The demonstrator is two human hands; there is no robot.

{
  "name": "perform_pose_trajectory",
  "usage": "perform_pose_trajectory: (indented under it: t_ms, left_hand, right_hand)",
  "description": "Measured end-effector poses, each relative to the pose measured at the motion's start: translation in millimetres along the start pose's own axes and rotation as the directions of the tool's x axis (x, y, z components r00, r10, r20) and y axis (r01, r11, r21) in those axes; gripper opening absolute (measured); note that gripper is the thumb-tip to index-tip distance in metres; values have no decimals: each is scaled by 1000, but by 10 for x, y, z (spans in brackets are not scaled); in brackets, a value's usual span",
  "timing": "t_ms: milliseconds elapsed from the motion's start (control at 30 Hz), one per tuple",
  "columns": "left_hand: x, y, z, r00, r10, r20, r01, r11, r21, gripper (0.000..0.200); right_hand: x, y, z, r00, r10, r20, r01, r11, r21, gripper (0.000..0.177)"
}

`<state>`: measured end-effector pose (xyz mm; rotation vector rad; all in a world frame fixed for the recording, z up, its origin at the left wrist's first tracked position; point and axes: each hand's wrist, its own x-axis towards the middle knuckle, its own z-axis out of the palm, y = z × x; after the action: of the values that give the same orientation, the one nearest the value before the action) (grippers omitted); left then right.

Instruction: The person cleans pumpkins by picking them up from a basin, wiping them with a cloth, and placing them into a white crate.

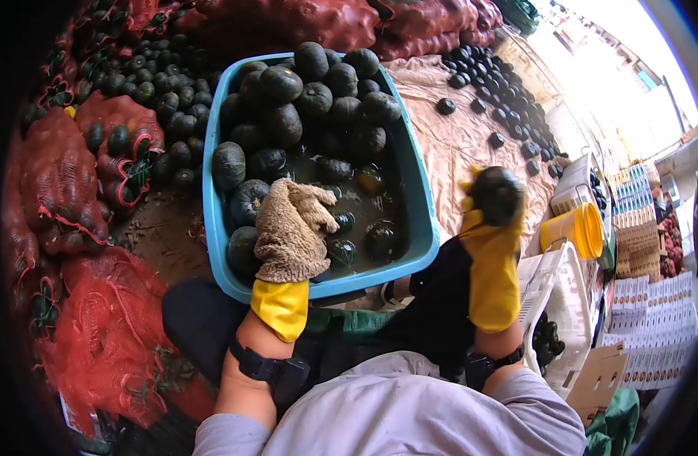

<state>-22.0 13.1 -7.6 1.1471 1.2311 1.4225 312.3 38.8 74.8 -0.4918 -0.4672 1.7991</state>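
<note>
My left hand (pixel 292 235), in a yellow rubber glove with a tan cloth mitt (pixel 288 228) over it, is above the near side of a blue tub (pixel 423 251); its fingers are hidden by the cloth. The tub holds dark green squashes (pixel 315 99), heaped at its far end, with murky water and wet squashes nearer me. To the right of the tub, my right hand (pixel 495 220), in a yellow glove, is raised and wrapped round a dark squash (pixel 497 195), slightly blurred.
Red mesh sacks (pixel 56 175) and a squash pile (pixel 167 83) lie left. More squashes (pixel 508 91) are spread on a tan sheet (pixel 432 137). A yellow bucket (pixel 573 232), a white crate (pixel 543 285) and stacked cartons (pixel 649 327) stand right.
</note>
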Motion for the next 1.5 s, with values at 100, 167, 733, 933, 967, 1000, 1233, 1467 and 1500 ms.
perform_pose_trajectory:
  t_ms: [100,167,733,933,967,1000,1233,1467,1500]
  left_hand:
    - [-16,56,-128,945,287,158,-319,698,641,15]
    - [30,-13,-96,963,195,186,-267,603,751,29]
    - [270,-58,-36,975,-57,214,-157,502,851,35]
    - [254,-497,-72,978,2,208,-184,473,862,58]
    - [250,-387,-27,967,-20,252,-225,386,894,57]
    - [246,-275,17,954,-41,296,-271,299,915,57]
    - [-29,652,324,989,-143,21,70,602,795,60]
    - [302,-82,-106,958,-93,272,5,952,307,50]
    - [276,-33,-117,952,-134,274,53,957,286,49]
  right_hand:
    - [-704,-1352,-820,777,-591,-217,629,714,307,74]
    - [-1141,-1834,-885,697,-663,-272,716,620,322,68]
    - [1016,1650,-1186,840,391,-377,-17,-675,-738,107]
    - [893,1316,-864,901,368,-230,-237,-28,-971,102]
    - [816,1224,-442,906,363,-218,-283,135,-950,100]
    - [710,1223,-151,907,406,-112,-269,353,-896,100]
    - [701,1920,248,860,-400,316,319,-61,-946,74]
    - [240,2023,351,907,-15,420,409,256,-876,69]
    - [382,2011,277,907,-134,399,418,170,-893,70]
